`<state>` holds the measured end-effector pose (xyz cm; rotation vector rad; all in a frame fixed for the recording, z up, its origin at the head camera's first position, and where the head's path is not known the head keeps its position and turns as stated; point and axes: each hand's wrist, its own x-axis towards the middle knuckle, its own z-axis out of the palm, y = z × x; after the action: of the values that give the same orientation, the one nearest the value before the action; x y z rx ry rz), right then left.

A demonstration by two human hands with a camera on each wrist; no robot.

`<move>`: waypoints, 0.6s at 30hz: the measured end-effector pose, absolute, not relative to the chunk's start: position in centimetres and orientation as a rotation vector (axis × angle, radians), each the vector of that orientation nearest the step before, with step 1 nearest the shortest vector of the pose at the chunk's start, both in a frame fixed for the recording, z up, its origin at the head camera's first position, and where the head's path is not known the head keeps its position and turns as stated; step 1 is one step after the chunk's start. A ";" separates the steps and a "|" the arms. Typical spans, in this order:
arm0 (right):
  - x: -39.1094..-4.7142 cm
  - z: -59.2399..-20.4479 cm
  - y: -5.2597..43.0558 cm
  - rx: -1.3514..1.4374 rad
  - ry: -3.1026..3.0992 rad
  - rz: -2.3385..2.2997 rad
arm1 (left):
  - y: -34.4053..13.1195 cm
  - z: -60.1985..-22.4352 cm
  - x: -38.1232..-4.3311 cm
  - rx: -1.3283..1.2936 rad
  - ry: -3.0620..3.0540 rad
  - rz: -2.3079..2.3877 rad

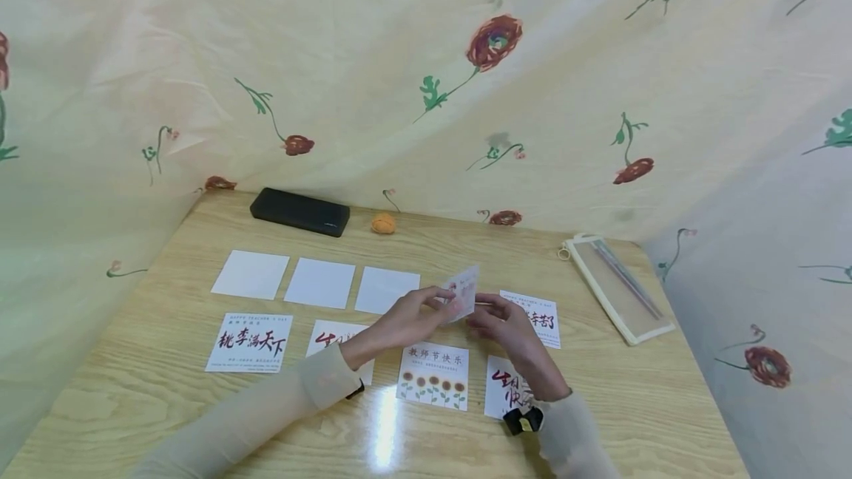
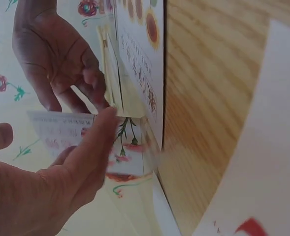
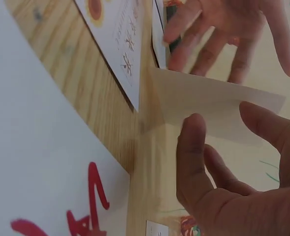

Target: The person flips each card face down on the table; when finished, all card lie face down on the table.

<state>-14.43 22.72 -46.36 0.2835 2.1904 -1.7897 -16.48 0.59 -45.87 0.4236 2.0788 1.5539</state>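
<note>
A printed card (image 1: 461, 294) stands upright above the table between the two hands. Its face with pink lettering and carnations (image 2: 127, 142) is toward my left hand (image 1: 416, 316), and the plain white back (image 3: 209, 96) is toward my right hand (image 1: 502, 320). In the left wrist view, the left fingers (image 2: 90, 152) lie fairly straight across the printed face, slightly blurred. The right thumb (image 3: 260, 118) and loosely bent fingers are at the white back, thumb and fingers apart. Under the right hand lies a red-lettered card (image 1: 546, 322), partly covered.
Three blank white cards (image 1: 250, 274) form a back row. Nearer lie a red-calligraphy card (image 1: 249, 344), a sunflower card (image 1: 433, 377) and two partly hidden birthday cards (image 1: 501, 388). A black case (image 1: 299, 211), an orange ball-like object (image 1: 383, 224) and a zip pouch (image 1: 622, 290) lie farther back.
</note>
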 end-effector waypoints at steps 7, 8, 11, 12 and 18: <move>-14.5 -46.5 21.9 0.302 2.197 -1.744 | 0.9 -46.0 -16.2 0.414 1.957 1.770; -14.5 -46.6 21.8 0.304 2.198 -1.740 | 1.0 -46.0 -16.2 0.402 1.955 1.785; -14.4 -46.5 21.6 0.310 2.215 -1.730 | 1.0 -45.9 -16.0 0.365 1.948 1.820; -14.4 -46.5 21.6 0.310 2.219 -1.729 | 1.0 -45.9 -16.0 0.353 1.942 1.832; -14.3 -46.3 21.4 0.349 2.239 -1.696 | 0.8 -46.2 -16.1 0.330 1.885 1.908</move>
<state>-14.32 21.42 -46.28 0.3490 2.2388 -1.6961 -16.08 0.82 -46.23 0.3302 1.8850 1.9083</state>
